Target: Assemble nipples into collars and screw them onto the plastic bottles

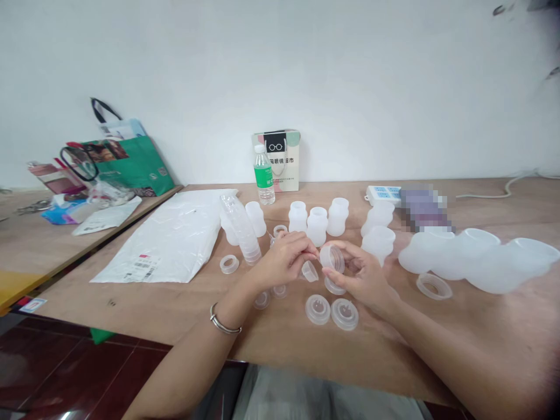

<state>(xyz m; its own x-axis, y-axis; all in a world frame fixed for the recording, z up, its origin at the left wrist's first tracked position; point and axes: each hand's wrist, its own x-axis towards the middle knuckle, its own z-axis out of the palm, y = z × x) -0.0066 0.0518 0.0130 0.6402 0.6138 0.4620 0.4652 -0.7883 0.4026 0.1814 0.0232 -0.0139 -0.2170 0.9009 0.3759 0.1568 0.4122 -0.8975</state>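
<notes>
My right hand [363, 274] grips a clear plastic screw ring [331, 258] between thumb and fingers, its round opening tilted toward the left. My left hand [286, 256] is closed in a pinch, fingertips close to the ring's left edge; whatever it holds is too small to make out. Just below the fingertips is a small clear cap [310, 271]. Two round translucent lids [318, 309] lie side by side nearer the table's front edge. Smaller clear discs [261, 300] rest partly under my left wrist.
Several frosted bottles [317, 226] stand behind my hands, with larger ones [481, 256] at right. A loose ring [229, 264] and stacked clear cups [240, 227] lie left, beside a white plastic mailer [166, 239]. Behind stand a water bottle [263, 178] and paper bag [289, 163].
</notes>
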